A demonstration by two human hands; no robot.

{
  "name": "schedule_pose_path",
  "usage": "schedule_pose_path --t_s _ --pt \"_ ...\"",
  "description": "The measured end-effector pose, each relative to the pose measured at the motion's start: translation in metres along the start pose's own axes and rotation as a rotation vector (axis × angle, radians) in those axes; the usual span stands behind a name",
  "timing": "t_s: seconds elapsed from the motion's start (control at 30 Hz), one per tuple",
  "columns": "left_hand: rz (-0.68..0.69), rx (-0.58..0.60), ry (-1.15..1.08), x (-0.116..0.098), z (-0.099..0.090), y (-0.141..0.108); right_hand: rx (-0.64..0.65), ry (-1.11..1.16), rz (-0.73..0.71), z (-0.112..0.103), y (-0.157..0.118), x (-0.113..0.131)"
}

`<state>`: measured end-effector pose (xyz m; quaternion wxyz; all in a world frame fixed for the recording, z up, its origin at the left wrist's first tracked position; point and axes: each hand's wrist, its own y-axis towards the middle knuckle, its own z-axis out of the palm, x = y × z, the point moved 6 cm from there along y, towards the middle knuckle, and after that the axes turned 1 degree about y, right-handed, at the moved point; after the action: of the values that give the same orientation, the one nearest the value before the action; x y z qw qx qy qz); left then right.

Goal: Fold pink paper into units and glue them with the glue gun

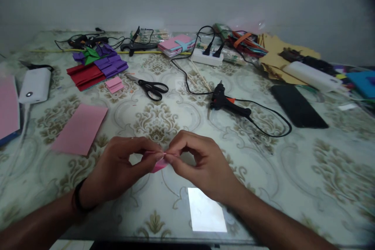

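Note:
Between my two hands, just above the table, is a small folded piece of pink paper (159, 166). My left hand (121, 166) pinches its left side between thumb and forefinger. From the right, my right hand (199, 160) pinches the same paper, the fingertips of both hands almost touching. Much of the paper is hidden behind the fingers. A flat pink sheet (82, 129) lies left of my left hand. Beyond the hands are black-handled scissors (152, 88), a small folded pink paper (114, 84) and a black glue gun (228, 101).
Folded red paper (84, 75) and purple paper (111, 65) lie at the back left. A white power strip (207, 58) with plugged-in cords stands at the back. A dark phone (299, 106) lies right, a white power bank (35, 85) left. The glue gun's cord loops across the table.

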<state>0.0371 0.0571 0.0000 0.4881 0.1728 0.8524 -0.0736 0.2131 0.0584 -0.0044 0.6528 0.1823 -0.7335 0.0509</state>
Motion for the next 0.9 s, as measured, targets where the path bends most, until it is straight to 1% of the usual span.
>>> schedule_pose_path --t_s 0.07,0.13,0.23,0.37,0.47,0.53,0.67,0.73,0.83,0.9 --pt "-0.014 -0.005 -0.059 0.002 -0.001 0.001 0.011 0.025 0.050 0.000 0.001 -0.004" --pt "-0.065 -0.012 -0.118 0.005 -0.001 0.002 0.013 0.029 0.092 -0.001 0.002 -0.006" --pt "-0.140 0.026 -0.170 0.007 0.001 0.005 0.005 0.018 0.086 -0.004 0.003 -0.004" --pt "-0.146 0.089 -0.134 0.004 0.004 0.009 0.012 -0.014 0.086 -0.005 0.005 -0.005" --pt "-0.171 0.070 -0.108 0.006 0.002 0.009 0.014 -0.003 0.117 -0.005 0.004 -0.007" --pt "-0.179 0.067 -0.097 0.008 0.001 0.008 0.018 -0.014 0.114 -0.005 0.003 -0.007" --pt "-0.151 0.171 -0.062 0.010 0.007 0.006 0.039 -0.076 0.066 -0.005 0.004 -0.004" --pt "-0.144 0.207 -0.034 0.010 0.010 0.006 0.045 -0.082 0.070 -0.004 0.004 -0.004" --pt "-0.146 0.210 -0.018 0.011 0.012 0.005 0.064 -0.071 0.082 -0.003 0.005 -0.005" --pt "-0.150 0.211 -0.036 0.010 0.013 0.005 0.073 -0.087 0.061 -0.002 0.005 -0.004"
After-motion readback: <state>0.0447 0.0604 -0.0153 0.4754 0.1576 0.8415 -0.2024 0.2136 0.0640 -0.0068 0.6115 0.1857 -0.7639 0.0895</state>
